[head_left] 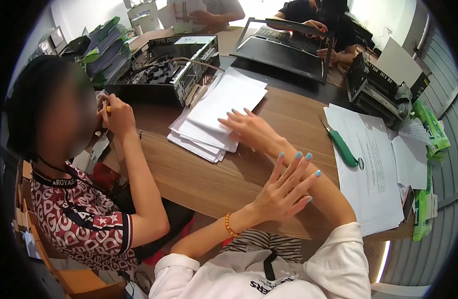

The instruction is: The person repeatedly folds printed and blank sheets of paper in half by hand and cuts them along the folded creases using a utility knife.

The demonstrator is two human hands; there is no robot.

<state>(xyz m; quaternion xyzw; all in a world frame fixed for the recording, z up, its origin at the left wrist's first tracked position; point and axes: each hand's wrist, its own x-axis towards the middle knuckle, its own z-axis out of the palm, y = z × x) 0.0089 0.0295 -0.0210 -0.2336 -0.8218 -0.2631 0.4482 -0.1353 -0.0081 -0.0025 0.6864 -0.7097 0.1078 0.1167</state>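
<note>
My left hand is raised above the front part of the wooden table, fingers spread and holding nothing. Its wrist wears an amber bead bracelet. My right arm reaches across beyond it. At the end of that arm my right hand lies over the lower right side of a loose stack of white paper, its fingers stretched out and apart. The stack's sheets are fanned unevenly. A green-handled cutting tool rests on printed sheets to the right.
An opened computer case stands behind the stack. A person sits close on my left, hands near an object. Across the table are a laptop and another person's hands. Green packets line the right edge.
</note>
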